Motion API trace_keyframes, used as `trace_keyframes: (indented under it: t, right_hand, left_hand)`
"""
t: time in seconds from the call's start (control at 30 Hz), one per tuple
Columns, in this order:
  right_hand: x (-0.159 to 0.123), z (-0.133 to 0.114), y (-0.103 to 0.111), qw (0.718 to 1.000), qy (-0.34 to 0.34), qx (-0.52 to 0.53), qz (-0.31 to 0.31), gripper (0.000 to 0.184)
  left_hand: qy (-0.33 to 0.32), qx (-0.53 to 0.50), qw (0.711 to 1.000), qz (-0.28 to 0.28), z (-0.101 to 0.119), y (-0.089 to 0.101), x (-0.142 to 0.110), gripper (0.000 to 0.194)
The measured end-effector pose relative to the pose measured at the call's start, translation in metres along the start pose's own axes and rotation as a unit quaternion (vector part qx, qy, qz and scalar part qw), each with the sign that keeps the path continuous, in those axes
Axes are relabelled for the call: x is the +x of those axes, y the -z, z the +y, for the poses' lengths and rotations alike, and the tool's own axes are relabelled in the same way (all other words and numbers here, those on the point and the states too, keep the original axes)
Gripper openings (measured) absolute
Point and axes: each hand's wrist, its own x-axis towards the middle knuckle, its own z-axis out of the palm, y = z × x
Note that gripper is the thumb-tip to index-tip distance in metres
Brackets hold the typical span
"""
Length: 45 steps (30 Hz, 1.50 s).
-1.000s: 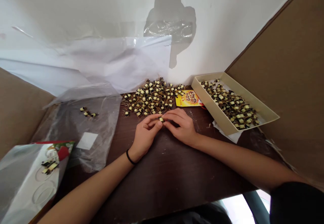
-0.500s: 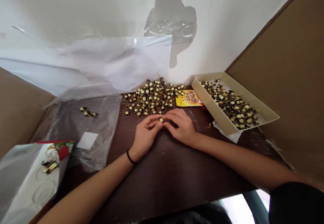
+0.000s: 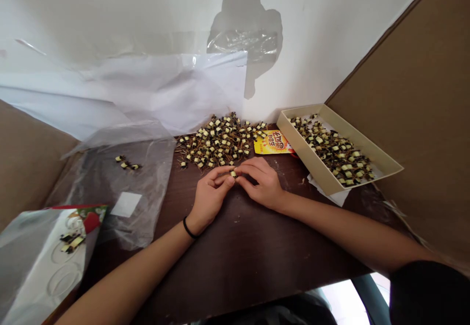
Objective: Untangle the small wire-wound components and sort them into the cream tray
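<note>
Pinched between both hands, over the dark table, is a small yellow-and-black coil (image 3: 233, 174), a part with a pale yellow band and dark ends. The thumb and index finger of my left hand (image 3: 213, 190) close on its left side. From the right, the fingertips and thumb of my right hand (image 3: 262, 183) grip it too. Any wire leads on it are too small to make out. Just beyond my fingers lies a heap of similar coils (image 3: 216, 141) with thin copper-coloured leads.
A cream box (image 3: 312, 156) holding many more coils stands at the right, beside a yellow packet (image 3: 270, 142). On the left are a clear plastic bag (image 3: 150, 183) and a printed pouch (image 3: 40, 266), each with several coils on it. Cardboard panels (image 3: 414, 95) flank the table (image 3: 235, 261).
The view has shifted very slightly. Both hands keep the same pinch on the coil, with no other clear movement.
</note>
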Motion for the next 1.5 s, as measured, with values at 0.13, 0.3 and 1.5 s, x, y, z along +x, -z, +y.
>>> trace_keyframes:
  t: [0.13, 0.3, 1.5]
  right_hand:
    - [0.0, 0.0, 0.0, 1.0, 0.014, 0.001, 0.008, 0.009]
    - [-0.001, 0.0, -0.001, 0.999, -0.018, 0.027, -0.004, 0.008]
    - [0.016, 0.017, 0.008, 0.844, -0.3, 0.389, -0.216, 0.022]
  left_hand:
    - [0.005, -0.001, 1.0, -0.003, 0.0, 0.0, 0.0, 0.039]
    - [0.002, 0.005, 1.0, -0.008, 0.001, 0.0, 0.0, 0.04]
    - [-0.111, 0.103, 0.987, -0.058, 0.002, -0.002, -0.004, 0.041]
